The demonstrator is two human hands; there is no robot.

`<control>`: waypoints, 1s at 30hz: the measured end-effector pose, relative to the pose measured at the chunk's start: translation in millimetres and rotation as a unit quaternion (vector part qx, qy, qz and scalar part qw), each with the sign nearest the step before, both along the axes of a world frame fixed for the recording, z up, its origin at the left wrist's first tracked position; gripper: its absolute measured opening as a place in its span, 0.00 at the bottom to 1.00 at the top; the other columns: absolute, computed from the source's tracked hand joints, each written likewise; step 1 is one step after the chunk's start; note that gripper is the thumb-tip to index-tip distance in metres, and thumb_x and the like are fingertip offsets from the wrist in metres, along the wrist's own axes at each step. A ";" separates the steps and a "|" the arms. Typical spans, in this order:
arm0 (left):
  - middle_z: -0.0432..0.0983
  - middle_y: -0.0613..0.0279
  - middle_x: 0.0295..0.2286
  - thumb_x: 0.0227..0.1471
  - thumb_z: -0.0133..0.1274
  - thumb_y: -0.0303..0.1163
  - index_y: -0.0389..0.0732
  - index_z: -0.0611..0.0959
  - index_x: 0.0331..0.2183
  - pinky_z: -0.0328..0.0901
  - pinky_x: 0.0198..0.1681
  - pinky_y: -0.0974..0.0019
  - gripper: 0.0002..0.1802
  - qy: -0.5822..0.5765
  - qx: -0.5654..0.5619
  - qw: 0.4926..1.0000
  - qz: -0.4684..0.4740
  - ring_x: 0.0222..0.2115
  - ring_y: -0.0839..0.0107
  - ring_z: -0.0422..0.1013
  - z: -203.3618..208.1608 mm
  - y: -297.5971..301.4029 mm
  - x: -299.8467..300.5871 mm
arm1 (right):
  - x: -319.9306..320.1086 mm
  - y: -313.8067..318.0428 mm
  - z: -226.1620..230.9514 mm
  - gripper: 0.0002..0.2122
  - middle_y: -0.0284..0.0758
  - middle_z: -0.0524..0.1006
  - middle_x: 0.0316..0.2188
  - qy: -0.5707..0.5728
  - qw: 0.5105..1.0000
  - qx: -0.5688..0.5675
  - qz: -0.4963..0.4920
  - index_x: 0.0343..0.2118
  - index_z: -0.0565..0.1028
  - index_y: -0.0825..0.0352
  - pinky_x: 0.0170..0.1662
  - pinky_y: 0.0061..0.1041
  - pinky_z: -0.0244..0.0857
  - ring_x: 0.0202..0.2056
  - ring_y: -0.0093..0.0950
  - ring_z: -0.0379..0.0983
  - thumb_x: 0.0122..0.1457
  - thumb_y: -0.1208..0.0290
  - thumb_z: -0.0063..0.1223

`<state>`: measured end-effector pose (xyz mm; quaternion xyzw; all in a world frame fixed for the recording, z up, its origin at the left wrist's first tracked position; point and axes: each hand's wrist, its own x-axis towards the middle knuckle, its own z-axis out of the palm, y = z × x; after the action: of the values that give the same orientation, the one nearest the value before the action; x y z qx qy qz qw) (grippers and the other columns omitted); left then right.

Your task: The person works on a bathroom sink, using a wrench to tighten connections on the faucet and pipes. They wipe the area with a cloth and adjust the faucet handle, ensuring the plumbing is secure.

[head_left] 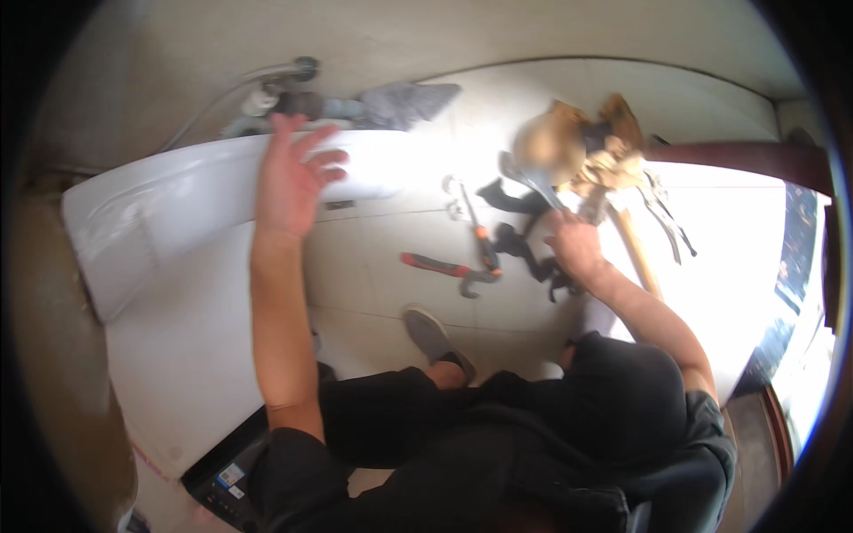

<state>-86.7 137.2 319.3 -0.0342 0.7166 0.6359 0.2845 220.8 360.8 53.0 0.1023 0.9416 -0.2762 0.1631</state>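
Observation:
My left hand (293, 191) is raised with its fingers spread, nothing in it. It is over the rim of a white glossy fixture (191, 191), near some blurred pipe fittings (298, 102). On the right, my right hand (577, 247) is closed on a metal wrench (537, 184), whose bright end points away from me. Motion blurs its jaws. Just beyond lies a tan bag or pair of work gloves (613, 155), with a wooden handle (635, 249) and metal pliers (666, 213) beside it. Black tool parts (524, 244) lie left of this hand.
On the tiled floor (373, 284) lie two tools with red-and-black grips, pliers (435, 265) and a longer tool (480, 235). A grey cloth (404, 102) rests by the fittings. My grey shoe (429, 333) is nearby. A dark box (235, 475) stands at lower left.

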 end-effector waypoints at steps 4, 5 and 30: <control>0.63 0.35 0.55 0.66 0.48 0.54 0.36 0.60 0.57 0.68 0.57 0.46 0.34 0.026 0.138 0.988 0.064 0.54 0.42 0.67 -5.9 37.7 -12.9 | 12.6 -3.4 2.3 0.22 0.44 0.75 0.45 -0.027 0.998 0.049 0.014 0.48 0.68 0.71 0.42 0.35 0.76 0.45 0.40 0.78 0.58 0.63 0.63; 0.63 0.35 0.55 0.66 0.48 0.54 0.36 0.60 0.57 0.68 0.57 0.46 0.34 0.016 0.138 0.988 0.066 0.54 0.42 0.67 -7.9 46.7 -18.3 | 17.1 -3.3 3.2 0.21 0.43 0.74 0.42 0.005 0.998 0.057 0.014 0.48 0.68 0.71 0.41 0.34 0.76 0.44 0.39 0.79 0.58 0.64 0.63; 0.67 0.41 0.60 0.69 0.41 0.41 0.27 0.63 0.62 0.65 0.55 0.51 0.31 -0.218 0.373 0.900 0.066 0.54 0.54 0.70 -27.8 32.8 -54.9 | -8.2 18.1 -11.9 0.23 0.50 0.75 0.44 -0.035 0.997 0.041 -0.058 0.55 0.64 0.69 0.36 0.41 0.77 0.35 0.49 0.80 0.54 0.81 0.51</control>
<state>-141.6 170.0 291.5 -0.1107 0.3433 0.8504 0.3830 212.7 378.9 41.1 0.1730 0.9384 -0.2426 0.1751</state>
